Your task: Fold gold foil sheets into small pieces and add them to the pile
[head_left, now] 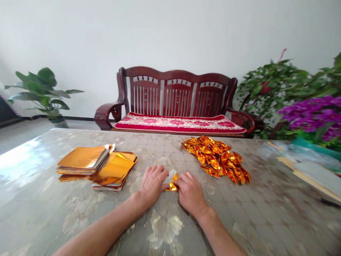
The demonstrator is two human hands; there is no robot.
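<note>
Between my two hands, low over the table, is a sheet of gold foil paper (pixel 173 185), partly folded, with its pale back showing at the top. My left hand (pixel 154 183) holds its left side, thumb against the lower edge and fingers bent over. On the other side, my right hand (pixel 190 192) is closed with its fingertips pinching the paper's right edge. To the left lie stacks of flat gold foil sheets (pixel 82 157). Beyond my right hand sits a heap of folded gold foil pieces (pixel 213 156), pointed at their ends.
A patterned cover lies over the table (pixel 167 227). At the right are clear plastic bags (pixel 314 156), a pale board (pixel 317 174) and a dark pen-like object (pixel 330 202). Purple flowers (pixel 314 115) stand behind them. A wooden bench (pixel 176 92) is past the far edge.
</note>
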